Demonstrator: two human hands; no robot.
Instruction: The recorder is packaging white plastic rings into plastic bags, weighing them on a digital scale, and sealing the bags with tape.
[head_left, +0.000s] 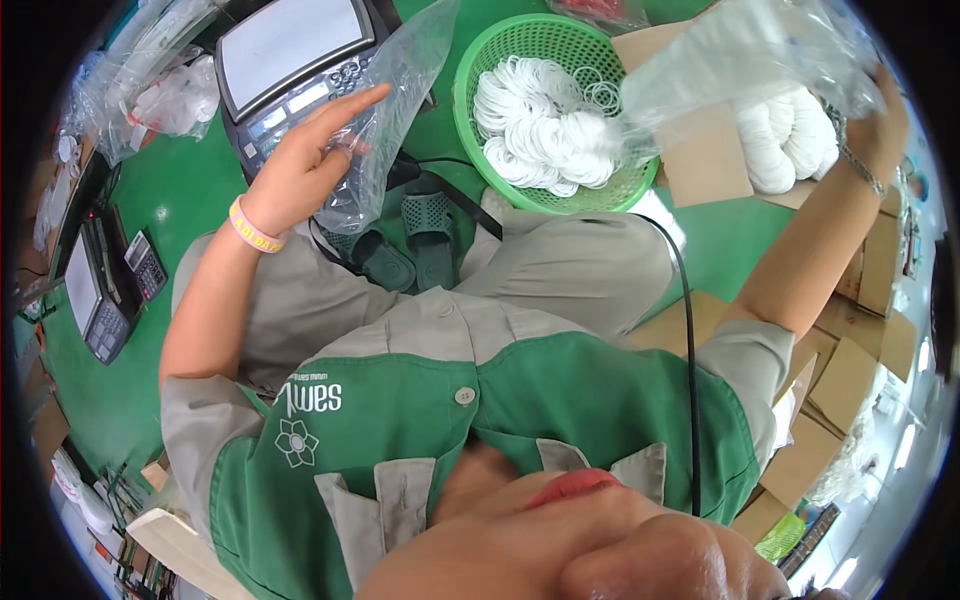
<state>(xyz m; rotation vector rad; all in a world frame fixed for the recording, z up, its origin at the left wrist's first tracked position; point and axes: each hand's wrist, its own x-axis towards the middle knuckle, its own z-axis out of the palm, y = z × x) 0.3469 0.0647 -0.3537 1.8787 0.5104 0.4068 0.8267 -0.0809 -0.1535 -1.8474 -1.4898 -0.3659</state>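
- The left grip (pixel 305 165) has its index finger stretched out and the other fingers partly curled; a clear, crinkled plastic bag (pixel 410 75) lies against it, and whether the fingers pinch the film cannot be told.
- The right grip (pixel 878 115), near the edge of the view, grasps a cloudy, see-through plastic bag (pixel 740 65), which stretches leftward from it and is blurred at its far end.
- Between the two grips stands a round green plastic basket (pixel 465 95) with perforated walls, holding a heap of thin white rings (pixel 530 115); the blurred end of the cloudy bag overlaps the basket's right side.
- Just left of the right grip, a brown cardboard box (pixel 705 165) with open flaps holds thick white bundles (pixel 785 140).
- Behind the left grip sits a grey-and-black keypad device (pixel 295 50) with a large pale panel.
- Below and right of the left grip, dark green perforated sandals (pixel 430 235) rest between the seated person's folded legs.
- Well to the left of that grip, a small dark calculator (pixel 146 265) lies on the green floor (pixel 185 190).
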